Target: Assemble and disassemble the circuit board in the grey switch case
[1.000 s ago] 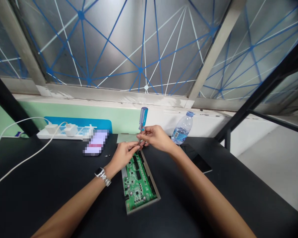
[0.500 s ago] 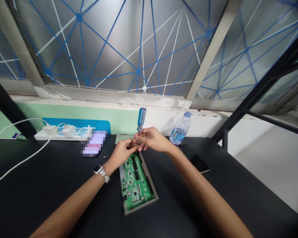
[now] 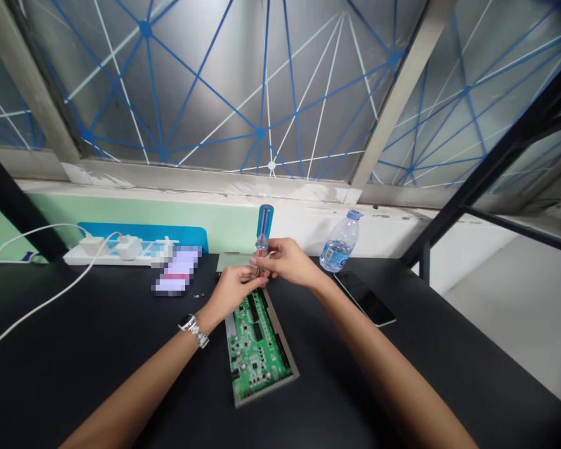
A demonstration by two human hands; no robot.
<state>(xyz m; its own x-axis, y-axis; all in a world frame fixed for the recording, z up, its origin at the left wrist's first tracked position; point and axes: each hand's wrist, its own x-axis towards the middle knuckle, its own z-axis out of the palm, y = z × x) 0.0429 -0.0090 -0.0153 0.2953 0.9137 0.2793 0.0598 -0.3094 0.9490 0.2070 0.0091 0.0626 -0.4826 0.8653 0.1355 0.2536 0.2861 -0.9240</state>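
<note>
A green circuit board [image 3: 257, 349] lies in a grey tray on the black table [image 3: 98, 337]. Over its far end a screwdriver with a blue handle [image 3: 263, 226] stands upright. My right hand [image 3: 287, 260] is closed around the screwdriver's shaft just below the handle. My left hand [image 3: 234, 290], with a watch on the wrist, pinches at the lower shaft near the tip, right above the board's far edge. The tip itself is hidden by my fingers.
A water bottle [image 3: 339, 242] stands right of my hands, with a dark phone [image 3: 365, 298] lying flat beside it. A white power strip [image 3: 116, 251] with plugs and cables sits at the back left. A blurred card and small screws [image 3: 198, 295] lie left of the board.
The screwdriver has stayed upright over the board's far end. Both hands shifted slightly around its shaft; my left fingers closed back in near the tip.
</note>
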